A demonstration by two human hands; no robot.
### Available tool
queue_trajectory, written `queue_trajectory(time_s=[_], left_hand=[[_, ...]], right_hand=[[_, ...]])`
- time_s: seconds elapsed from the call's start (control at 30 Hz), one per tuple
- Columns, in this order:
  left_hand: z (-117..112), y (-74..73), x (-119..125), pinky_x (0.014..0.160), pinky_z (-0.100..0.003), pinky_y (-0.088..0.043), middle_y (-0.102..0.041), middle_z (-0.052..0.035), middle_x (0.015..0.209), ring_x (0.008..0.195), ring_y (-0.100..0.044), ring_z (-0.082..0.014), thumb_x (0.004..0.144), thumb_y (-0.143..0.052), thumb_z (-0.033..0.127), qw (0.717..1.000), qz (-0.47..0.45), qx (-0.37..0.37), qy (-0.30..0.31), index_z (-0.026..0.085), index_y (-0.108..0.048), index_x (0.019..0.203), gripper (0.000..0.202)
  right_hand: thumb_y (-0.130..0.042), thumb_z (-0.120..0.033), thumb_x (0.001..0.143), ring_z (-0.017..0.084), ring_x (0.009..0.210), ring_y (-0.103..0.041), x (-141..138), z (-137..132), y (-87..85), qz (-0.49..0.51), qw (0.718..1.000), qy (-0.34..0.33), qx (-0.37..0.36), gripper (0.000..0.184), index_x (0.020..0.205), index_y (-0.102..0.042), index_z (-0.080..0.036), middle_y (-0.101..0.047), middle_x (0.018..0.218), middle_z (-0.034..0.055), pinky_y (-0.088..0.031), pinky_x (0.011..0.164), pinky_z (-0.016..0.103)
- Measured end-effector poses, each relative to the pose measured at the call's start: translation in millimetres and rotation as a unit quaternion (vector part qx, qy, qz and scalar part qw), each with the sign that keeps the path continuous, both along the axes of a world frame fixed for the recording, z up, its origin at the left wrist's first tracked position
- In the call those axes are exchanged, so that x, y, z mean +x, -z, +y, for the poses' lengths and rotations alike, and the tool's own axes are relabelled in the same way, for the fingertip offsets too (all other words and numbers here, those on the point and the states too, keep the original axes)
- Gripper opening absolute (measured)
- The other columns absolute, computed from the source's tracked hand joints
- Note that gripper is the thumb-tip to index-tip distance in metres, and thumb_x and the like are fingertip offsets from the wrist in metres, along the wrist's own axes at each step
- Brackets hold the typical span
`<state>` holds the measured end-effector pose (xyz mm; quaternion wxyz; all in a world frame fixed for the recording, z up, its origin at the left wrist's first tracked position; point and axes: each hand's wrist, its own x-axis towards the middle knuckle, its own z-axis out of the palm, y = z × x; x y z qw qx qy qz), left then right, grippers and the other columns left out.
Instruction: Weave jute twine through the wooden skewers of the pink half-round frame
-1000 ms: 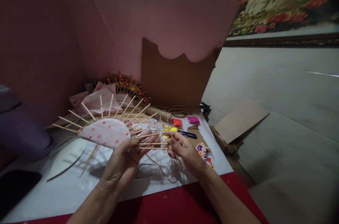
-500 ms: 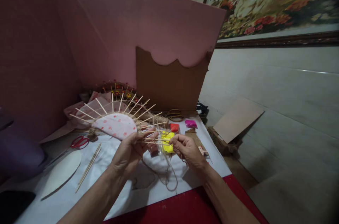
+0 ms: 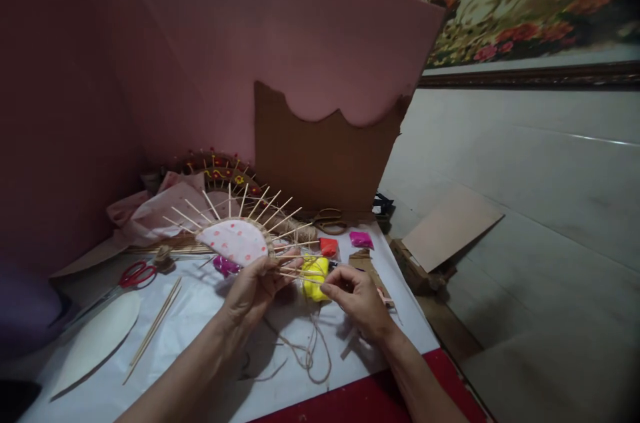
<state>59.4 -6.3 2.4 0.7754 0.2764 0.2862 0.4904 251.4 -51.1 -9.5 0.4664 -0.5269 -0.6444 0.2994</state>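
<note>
My left hand (image 3: 257, 286) grips the lower right end of a half-round piece covered in white cloth with red spots (image 3: 235, 241). Thin wooden sticks (image 3: 273, 205) fan out from its curved edge, with twine along their base. The fingers of my right hand (image 3: 357, 299) are pinched together at the end of one of the lowest sticks. Whether they grip that stick or a strand of twine, I cannot tell. Below the hands, loose twine (image 3: 324, 356) hangs or lies in loops over the white sheet. A yellow packet (image 3: 315, 276) shows behind the sticks.
Red-handled scissors (image 3: 137, 273), loose sticks (image 3: 155, 329) and a white oval piece (image 3: 97, 346) lie at left. Orange (image 3: 329, 247) and magenta (image 3: 361, 239) packets sit beyond my hands. Brown cardboard (image 3: 320, 163) leans against the pink panel. A red surface (image 3: 350, 396) borders the front.
The spotted piece has shifted right and slightly down in view, and its fan of sticks is turned a little. My right hand is slightly lower, still pinched by the stick ends.
</note>
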Motion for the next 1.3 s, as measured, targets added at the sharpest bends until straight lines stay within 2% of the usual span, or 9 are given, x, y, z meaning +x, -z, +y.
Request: queue_trajectory(time_s=[0.13, 0.27, 0.37, 0.5, 0.6, 0.7, 0.83, 0.97, 1.3], left_hand=[[2.0, 11.5, 2.7, 0.080, -0.030, -0.053, -0.067, -0.0171, 0.109, 0.097, -0.064, -0.0263, 0.072, -0.055, 0.007, 1.000, 0.000, -0.009, 0.010, 0.007, -0.067, 0.081, 0.015], [7.6, 17.2, 0.7, 0.076, -0.029, -0.054, -0.069, -0.0173, 0.102, 0.095, -0.065, -0.0266, 0.069, -0.055, 0.005, 0.999, -0.030, -0.035, 0.004, 0.006, -0.067, 0.081, 0.016], [11.7, 18.3, -1.8, 0.075, -0.030, -0.054, -0.071, -0.0147, 0.098, 0.096, -0.064, -0.0268, 0.067, -0.054, 0.002, 0.997, -0.050, -0.049, -0.012, 0.009, -0.066, 0.075, 0.017], [11.3, 19.8, -2.4, 0.075, -0.028, -0.054, -0.070, -0.0132, 0.102, 0.099, -0.063, -0.0258, 0.067, -0.054, 0.002, 0.998, -0.050, -0.044, -0.004, 0.009, -0.067, 0.083, 0.021], [8.4, 22.3, -1.3, 0.076, -0.027, -0.053, -0.070, -0.0145, 0.102, 0.097, -0.064, -0.0251, 0.068, -0.056, 0.005, 0.998, -0.037, -0.041, 0.007, 0.008, -0.067, 0.086, 0.021], [6.0, 24.7, -0.3, 0.076, -0.028, -0.053, -0.068, -0.0152, 0.106, 0.099, -0.063, -0.0257, 0.068, -0.058, 0.007, 0.999, -0.025, -0.032, 0.010, 0.007, -0.067, 0.089, 0.023], [4.2, 26.7, 0.0, 0.080, -0.028, -0.051, -0.067, -0.0155, 0.110, 0.103, -0.061, -0.0252, 0.070, -0.057, 0.008, 1.000, -0.018, -0.019, 0.008, 0.007, -0.067, 0.084, 0.017], [4.0, 29.0, -0.6, 0.081, -0.029, -0.051, -0.070, -0.0125, 0.102, 0.099, -0.063, -0.0235, 0.071, -0.056, 0.009, 0.999, -0.033, -0.008, 0.007, 0.011, -0.067, 0.088, 0.020], [2.1, 21.8, 1.8, 0.077, -0.025, -0.052, -0.069, -0.0129, 0.107, 0.100, -0.062, -0.0227, 0.072, -0.057, 0.010, 1.000, -0.014, 0.001, 0.007, 0.009, -0.070, 0.081, 0.017]], right_hand=[[-0.055, -0.023, 0.083, 0.014, 0.066, -0.050, -4.0, -2.9, 4.0, -0.151, 0.978, 0.082, 0.121, 0.016, 0.069, -0.060, -0.017, -0.053, 0.071, 0.0022, -0.037, 0.061, 0.027], [-0.053, -0.018, 0.084, 0.015, 0.073, -0.052, -5.3, -3.2, 8.2, -0.233, 0.956, 0.077, 0.157, 0.011, 0.074, -0.059, -0.017, -0.054, 0.078, 0.0039, -0.037, 0.065, 0.027], [-0.054, -0.015, 0.082, 0.016, 0.074, -0.052, -6.5, -3.7, 7.5, -0.245, 0.954, 0.076, 0.157, 0.009, 0.073, -0.056, -0.018, -0.054, 0.079, 0.0037, -0.038, 0.065, 0.026], [-0.052, -0.015, 0.082, 0.016, 0.074, -0.051, -7.9, -5.6, 4.2, -0.245, 0.949, 0.087, 0.180, 0.012, 0.071, -0.053, -0.018, -0.054, 0.077, 0.0034, -0.037, 0.066, 0.027], [-0.051, -0.015, 0.083, 0.017, 0.074, -0.051, -8.9, -8.2, 1.4, -0.224, 0.946, 0.101, 0.212, 0.012, 0.071, -0.052, -0.018, -0.054, 0.076, 0.0036, -0.037, 0.066, 0.028], [-0.051, -0.014, 0.083, 0.017, 0.076, -0.052, -11.9, -12.4, 0.3, -0.174, 0.955, 0.072, 0.229, 0.012, 0.072, -0.051, -0.018, -0.054, 0.078, 0.0042, -0.039, 0.068, 0.029], [-0.051, -0.014, 0.084, 0.016, 0.084, -0.056, -19.7, -18.0, 2.7, -0.070, 0.978, -0.020, 0.197, 0.012, 0.073, -0.050, -0.019, -0.060, 0.089, 0.0062, -0.042, 0.069, 0.026], [-0.051, -0.015, 0.086, 0.014, 0.079, -0.059, -26.0, -19.5, 5.7, -0.020, 0.986, -0.104, 0.129, 0.010, 0.076, -0.054, -0.019, -0.066, 0.090, 0.0048, -0.042, 0.067, 0.024], [-0.050, -0.019, 0.086, 0.012, 0.069, -0.058, -21.8, -15.6, 7.8, -0.015, 0.994, -0.099, 0.048, 0.014, 0.082, -0.063, -0.017, -0.063, 0.074, 0.0017, -0.043, 0.065, 0.024]])
